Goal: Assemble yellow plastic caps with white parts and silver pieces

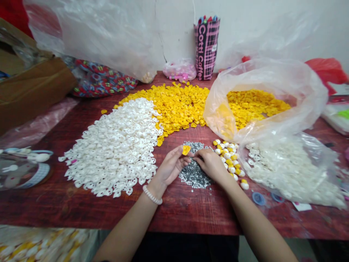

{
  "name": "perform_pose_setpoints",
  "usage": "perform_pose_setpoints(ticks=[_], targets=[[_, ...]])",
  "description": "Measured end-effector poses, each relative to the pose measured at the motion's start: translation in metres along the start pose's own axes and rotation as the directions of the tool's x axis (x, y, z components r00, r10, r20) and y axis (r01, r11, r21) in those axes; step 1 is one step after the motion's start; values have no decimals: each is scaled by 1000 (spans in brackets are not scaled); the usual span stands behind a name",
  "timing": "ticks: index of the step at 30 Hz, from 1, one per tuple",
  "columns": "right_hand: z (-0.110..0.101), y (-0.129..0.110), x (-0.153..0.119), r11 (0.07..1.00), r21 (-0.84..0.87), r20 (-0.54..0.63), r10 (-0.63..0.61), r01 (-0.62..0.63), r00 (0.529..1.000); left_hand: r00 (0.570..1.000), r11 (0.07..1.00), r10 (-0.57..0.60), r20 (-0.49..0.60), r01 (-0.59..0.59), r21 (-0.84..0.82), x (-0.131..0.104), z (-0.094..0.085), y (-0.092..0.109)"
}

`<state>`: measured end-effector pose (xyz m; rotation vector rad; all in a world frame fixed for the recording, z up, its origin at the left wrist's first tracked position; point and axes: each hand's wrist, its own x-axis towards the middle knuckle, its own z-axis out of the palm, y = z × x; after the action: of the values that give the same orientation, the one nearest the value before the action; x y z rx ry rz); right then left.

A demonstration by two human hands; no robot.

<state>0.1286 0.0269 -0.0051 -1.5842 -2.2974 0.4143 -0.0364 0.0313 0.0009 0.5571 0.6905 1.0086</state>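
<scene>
My left hand (171,165) pinches a small yellow plastic piece (186,150) between thumb and fingers, its hollow side showing. My right hand (211,163) is close beside it, fingers bent down into a pile of tiny grey and silvery discs (195,176); whatever is between its fingertips is hidden. White plastic pieces with small holes (117,145) form a broad heap left of my hands. Behind them spreads a heap of loose yellow pieces (180,105). Joined yellow-and-white pieces (231,160) lie in a cluster just right of my right hand.
An open clear bag (218,123) with yellow pieces stands at back right, and a bag of whitish pieces (294,171) lies before it. A Cotti Coffee bag (207,51) stands by the wall. A cardboard box (35,94) and a clear round container (24,169) are at left.
</scene>
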Motion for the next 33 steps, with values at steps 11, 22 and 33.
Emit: perform_pose_setpoints(ticks=[11,22,33], targets=[[-8,5,1,992,80,-52,-92,96,994,1000,1000,16,-19,-16,-7,3,0,1],[-21,-1,0,793,609,-229,161,12,960,1000,979,-5,5,4,204,-2,7,-4],[-24,0,-1,903,430,-298,129,12,946,999,970,-31,-10,32,239,-2,10,-4]])
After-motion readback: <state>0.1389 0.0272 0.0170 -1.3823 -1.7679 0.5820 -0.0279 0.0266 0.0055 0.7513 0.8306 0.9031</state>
